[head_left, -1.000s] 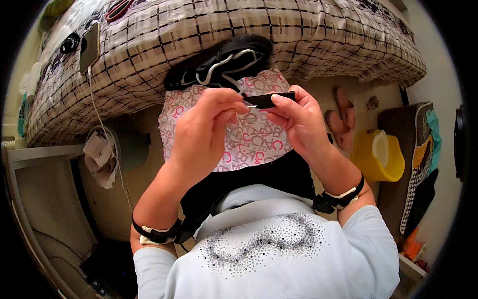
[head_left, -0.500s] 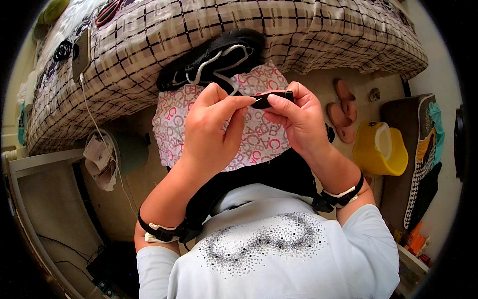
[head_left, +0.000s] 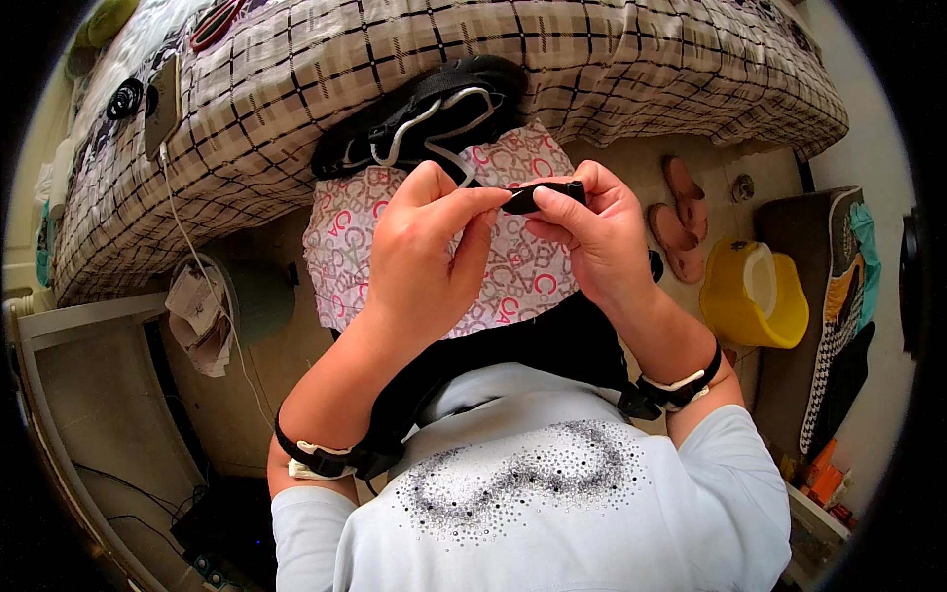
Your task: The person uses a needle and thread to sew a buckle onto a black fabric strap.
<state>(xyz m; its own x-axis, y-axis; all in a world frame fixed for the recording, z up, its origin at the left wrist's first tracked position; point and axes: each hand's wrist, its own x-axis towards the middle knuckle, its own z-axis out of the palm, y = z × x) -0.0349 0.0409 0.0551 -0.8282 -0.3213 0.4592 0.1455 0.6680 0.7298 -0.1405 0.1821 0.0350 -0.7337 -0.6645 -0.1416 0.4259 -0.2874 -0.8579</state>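
Observation:
Over my lap, both hands are pinched on a short black strip of fabric or strap [head_left: 538,199], held level between them. My left hand [head_left: 422,247] is closed, thumb and forefinger tips meeting at the strip's left end. The fingers of my right hand [head_left: 600,222] grip its other end, thumb on top. Just beyond my left hand lies a black item with white piping [head_left: 424,113], perhaps a bag, resting against the bed edge. Beneath my hands spreads a white cloth with pink and grey letter print [head_left: 523,276]. Whether the strip joins the black item is hidden.
Ahead is a bed with a checked cover [head_left: 612,69], bearing a phone [head_left: 161,104] on a white cable and red-handled scissors [head_left: 215,25]. A bin with papers [head_left: 197,321] stands left. At right are pink slippers [head_left: 676,232] and a yellow potty-like tub [head_left: 725,296].
Both hands and the strip have shifted very slightly to the right. The grip on the strip looks the same.

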